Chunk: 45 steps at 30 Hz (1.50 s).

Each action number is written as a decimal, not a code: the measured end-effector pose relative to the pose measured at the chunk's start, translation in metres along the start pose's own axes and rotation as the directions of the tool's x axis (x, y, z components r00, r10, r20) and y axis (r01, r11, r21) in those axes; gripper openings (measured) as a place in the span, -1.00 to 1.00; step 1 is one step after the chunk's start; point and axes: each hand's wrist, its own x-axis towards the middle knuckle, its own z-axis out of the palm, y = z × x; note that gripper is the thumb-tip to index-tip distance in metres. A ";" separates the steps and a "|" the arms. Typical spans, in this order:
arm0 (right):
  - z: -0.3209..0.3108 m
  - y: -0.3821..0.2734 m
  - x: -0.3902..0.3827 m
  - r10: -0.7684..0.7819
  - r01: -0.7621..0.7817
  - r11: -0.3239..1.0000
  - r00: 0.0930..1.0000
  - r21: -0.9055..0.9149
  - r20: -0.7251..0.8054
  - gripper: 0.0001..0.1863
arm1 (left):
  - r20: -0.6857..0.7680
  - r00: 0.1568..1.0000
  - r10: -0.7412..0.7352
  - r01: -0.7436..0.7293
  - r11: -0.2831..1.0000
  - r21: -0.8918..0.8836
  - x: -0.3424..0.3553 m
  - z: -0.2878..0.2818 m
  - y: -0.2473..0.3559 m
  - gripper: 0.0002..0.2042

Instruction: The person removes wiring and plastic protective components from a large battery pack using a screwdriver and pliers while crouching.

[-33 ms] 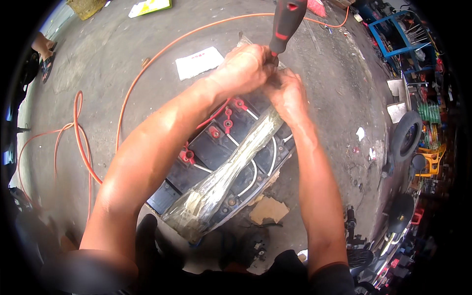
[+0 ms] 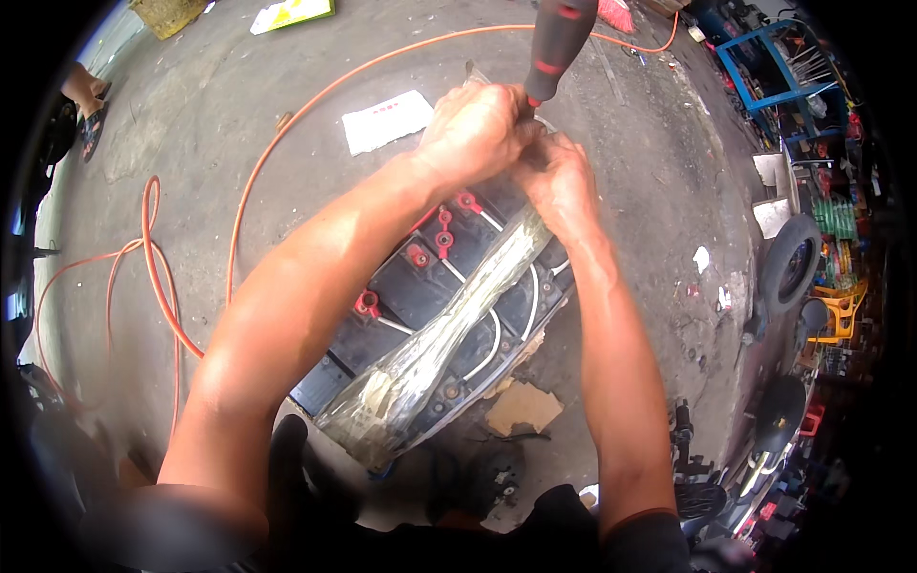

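Observation:
A battery pack (image 2: 396,296) lies on the floor below my arms, with red terminal covers (image 2: 444,234) and white wires (image 2: 533,296). A crumpled strip of clear plastic film (image 2: 478,286) runs lengthwise over it. At the pack's far end, my left hand (image 2: 480,129) is closed around the shaft of a screwdriver (image 2: 562,43). Its black and red handle points up and away. Pressed up against the left hand is my right hand (image 2: 556,180), fingers curled at the end of the film. What the right fingers grip is hidden.
An orange hose (image 2: 253,181) loops across the floor at left and beyond my hands. Near the pack lie a white sheet (image 2: 387,122) and torn cardboard (image 2: 523,408). On the right stand a tyre (image 2: 790,265) and a blue rack (image 2: 764,72). A person's foot (image 2: 93,129) shows far left.
The screwdriver has risen very slightly, and my left forearm has shifted a little to the right. My right hand stays almost in place.

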 end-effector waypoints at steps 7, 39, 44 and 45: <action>0.003 -0.004 0.000 0.028 -0.027 0.999 0.999 0.025 -0.028 -0.75 | -0.079 0.996 0.034 -0.040 0.997 -0.067 -0.004 0.000 -0.006 -0.76; -0.005 -0.012 -0.002 -0.423 0.385 0.826 0.906 -0.412 -0.001 -0.93 | -0.240 0.962 -0.130 0.047 0.946 -0.321 -0.052 -0.035 0.005 -0.73; -0.006 -0.014 0.001 -0.299 0.302 0.838 0.951 -0.455 0.079 -0.86 | -0.261 0.962 -0.083 -0.014 0.937 -0.349 -0.057 -0.036 -0.001 -0.74; -0.006 -0.015 0.001 -0.286 0.290 0.841 0.955 -0.456 0.079 -0.85 | -0.263 0.961 -0.085 -0.012 0.939 -0.344 -0.057 -0.035 -0.003 -0.74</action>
